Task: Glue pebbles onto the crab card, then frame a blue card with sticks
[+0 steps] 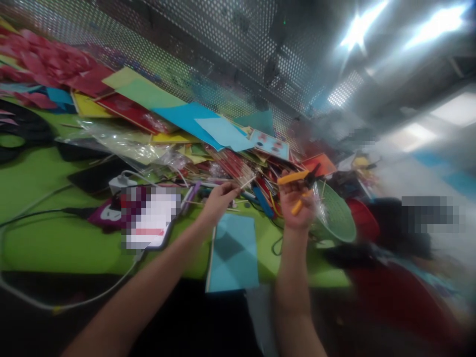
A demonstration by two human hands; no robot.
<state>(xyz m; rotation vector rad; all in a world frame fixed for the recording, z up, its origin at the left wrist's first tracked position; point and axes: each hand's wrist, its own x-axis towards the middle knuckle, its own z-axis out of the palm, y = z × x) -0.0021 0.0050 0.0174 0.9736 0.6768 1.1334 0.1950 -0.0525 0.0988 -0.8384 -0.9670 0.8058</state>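
Observation:
My left hand [220,201] pinches a thin pale stick [248,183] between thumb and fingers, its free end pointing up and to the right. My right hand [297,208], palm up, has its fingers curled around orange-handled pliers [293,177]. The dark jaws point to the right and the handles are spread apart. Below and between the hands lies a light blue sheet or booklet [238,233] at the table's front edge, with a darker shadow across it. Behind my hands is a blurred heap of sticks, pens and a blue-handled tool [263,201].
A green basket [340,213] stands right of my right hand. On the left are a lit phone [154,218], a purple power strip [107,214] and a trailing white cable [74,302]. Coloured sheets [178,111] and clear plastic [122,144] pile against a perforated metal screen [230,54].

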